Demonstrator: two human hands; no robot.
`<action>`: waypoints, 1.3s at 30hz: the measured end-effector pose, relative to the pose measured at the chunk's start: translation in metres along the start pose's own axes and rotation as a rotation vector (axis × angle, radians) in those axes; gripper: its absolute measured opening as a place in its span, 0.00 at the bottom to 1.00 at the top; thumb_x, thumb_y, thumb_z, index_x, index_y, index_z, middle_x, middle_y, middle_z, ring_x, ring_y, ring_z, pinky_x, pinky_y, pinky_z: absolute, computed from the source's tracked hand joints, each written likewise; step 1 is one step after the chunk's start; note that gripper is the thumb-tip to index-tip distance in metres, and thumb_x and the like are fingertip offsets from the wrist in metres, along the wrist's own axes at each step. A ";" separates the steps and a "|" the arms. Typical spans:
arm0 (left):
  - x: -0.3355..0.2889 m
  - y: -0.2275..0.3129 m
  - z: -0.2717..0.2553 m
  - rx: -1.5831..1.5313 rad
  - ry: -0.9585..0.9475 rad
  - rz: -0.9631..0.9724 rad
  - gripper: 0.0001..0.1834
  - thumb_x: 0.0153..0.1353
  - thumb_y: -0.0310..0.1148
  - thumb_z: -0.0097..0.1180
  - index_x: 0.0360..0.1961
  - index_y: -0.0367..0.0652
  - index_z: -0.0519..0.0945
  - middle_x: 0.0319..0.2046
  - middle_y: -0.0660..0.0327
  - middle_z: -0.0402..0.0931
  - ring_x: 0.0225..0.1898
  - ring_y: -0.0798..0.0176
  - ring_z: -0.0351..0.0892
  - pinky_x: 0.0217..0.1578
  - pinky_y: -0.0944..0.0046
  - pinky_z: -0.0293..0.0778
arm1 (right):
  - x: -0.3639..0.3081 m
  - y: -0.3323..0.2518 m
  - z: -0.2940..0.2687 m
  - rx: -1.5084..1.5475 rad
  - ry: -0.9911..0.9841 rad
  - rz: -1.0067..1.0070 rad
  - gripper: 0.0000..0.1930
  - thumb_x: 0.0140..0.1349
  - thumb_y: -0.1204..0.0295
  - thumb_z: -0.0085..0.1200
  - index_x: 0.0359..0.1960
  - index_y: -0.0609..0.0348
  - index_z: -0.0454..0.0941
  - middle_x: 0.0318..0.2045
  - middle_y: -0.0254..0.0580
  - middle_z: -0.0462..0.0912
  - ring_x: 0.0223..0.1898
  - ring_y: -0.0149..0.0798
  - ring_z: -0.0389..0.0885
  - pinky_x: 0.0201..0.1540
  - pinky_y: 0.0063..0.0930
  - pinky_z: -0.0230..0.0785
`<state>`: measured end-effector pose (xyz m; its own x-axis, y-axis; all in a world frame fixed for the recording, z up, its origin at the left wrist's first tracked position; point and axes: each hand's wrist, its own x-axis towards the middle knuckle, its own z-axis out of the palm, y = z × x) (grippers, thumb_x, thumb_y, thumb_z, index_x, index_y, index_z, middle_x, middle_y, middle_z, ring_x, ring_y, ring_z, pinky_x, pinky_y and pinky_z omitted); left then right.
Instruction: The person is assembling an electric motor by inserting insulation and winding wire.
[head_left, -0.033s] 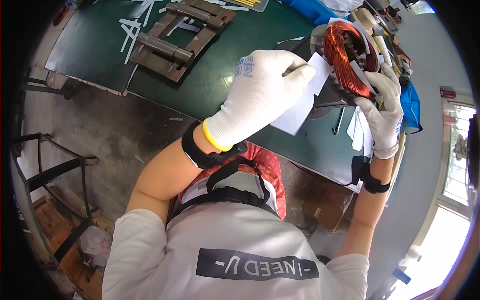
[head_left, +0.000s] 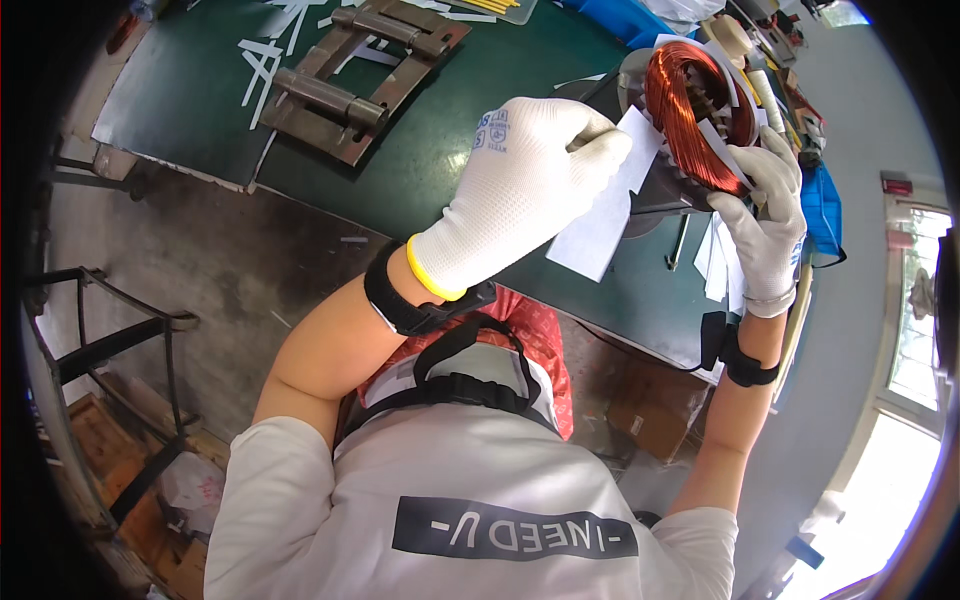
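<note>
My left hand (head_left: 555,155), in a white knit glove with a yellow cuff, is closed with thumb and fingertips pinched on a white paper sheet (head_left: 590,240). The sheet hangs below the fingers and reaches up to the left side of a stator. Thick bundles of copper wire (head_left: 685,120) fill the stator, with white slips between them. At its right lower rim, my gloved right hand (head_left: 768,200) grips the winding's edge, thumb below and fingers curled above. The stator sits on a dark grey base (head_left: 665,195), partly hidden by the sheet.
A rusty steel frame with two rollers (head_left: 350,75) lies on the green table (head_left: 210,120), among white paper strips (head_left: 262,80). Under the right hand are more white sheets (head_left: 715,262) and a thin metal rod (head_left: 678,245). Blue bins (head_left: 822,215) stand right and behind.
The lower part of the white sheet has swung slightly and looks narrower. Both hands stay almost in place, at the same spots by the stator.
</note>
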<state>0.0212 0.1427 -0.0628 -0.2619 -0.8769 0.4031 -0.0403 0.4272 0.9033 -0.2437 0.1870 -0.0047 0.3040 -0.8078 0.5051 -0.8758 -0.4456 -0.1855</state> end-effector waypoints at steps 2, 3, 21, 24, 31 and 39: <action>0.008 0.003 0.000 0.009 -0.049 -0.063 0.09 0.58 0.31 0.61 0.32 0.33 0.84 0.19 0.63 0.79 0.22 0.77 0.74 0.24 0.72 0.69 | -0.001 -0.006 0.005 0.017 0.062 0.015 0.23 0.46 0.61 0.72 0.44 0.57 0.84 0.45 0.41 0.83 0.58 0.50 0.72 0.61 0.41 0.63; 0.013 0.004 -0.001 0.013 -0.048 -0.078 0.09 0.58 0.31 0.61 0.32 0.33 0.84 0.19 0.63 0.79 0.22 0.77 0.74 0.24 0.72 0.69 | 0.000 -0.012 0.007 -0.030 0.073 -0.022 0.21 0.45 0.63 0.72 0.41 0.56 0.84 0.44 0.40 0.83 0.55 0.49 0.74 0.59 0.40 0.64; 0.147 0.027 -0.011 0.349 -0.622 0.022 0.14 0.63 0.38 0.57 0.27 0.38 0.81 0.20 0.65 0.76 0.22 0.70 0.71 0.26 0.69 0.68 | 0.048 0.041 0.039 1.030 0.102 0.383 0.28 0.54 0.71 0.44 0.60 0.68 0.69 0.49 0.43 0.78 0.48 0.33 0.76 0.55 0.25 0.70; 0.136 0.024 0.003 0.565 -0.400 0.140 0.11 0.63 0.35 0.55 0.31 0.36 0.81 0.23 0.54 0.77 0.22 0.63 0.72 0.27 0.67 0.69 | 0.035 0.039 0.046 0.953 0.192 0.407 0.27 0.55 0.71 0.45 0.57 0.69 0.72 0.45 0.43 0.79 0.45 0.33 0.76 0.52 0.25 0.71; 0.148 0.029 0.005 0.370 -0.506 -0.010 0.13 0.66 0.36 0.53 0.37 0.35 0.81 0.28 0.64 0.79 0.31 0.72 0.73 0.34 0.69 0.70 | 0.035 0.031 0.043 0.976 0.265 0.464 0.24 0.59 0.69 0.48 0.56 0.69 0.72 0.43 0.49 0.80 0.44 0.38 0.78 0.52 0.29 0.70; 0.160 0.036 0.011 0.522 -0.577 0.175 0.11 0.65 0.33 0.53 0.38 0.34 0.81 0.28 0.62 0.79 0.30 0.70 0.73 0.35 0.68 0.70 | 0.036 0.027 0.033 1.126 0.236 0.522 0.24 0.56 0.72 0.45 0.54 0.74 0.71 0.42 0.53 0.81 0.42 0.40 0.80 0.47 0.30 0.73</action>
<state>-0.0324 0.0195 0.0326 -0.7581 -0.5963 0.2640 -0.3617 0.7213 0.5907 -0.2437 0.1336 -0.0194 -0.1565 -0.9497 0.2713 -0.0320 -0.2697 -0.9624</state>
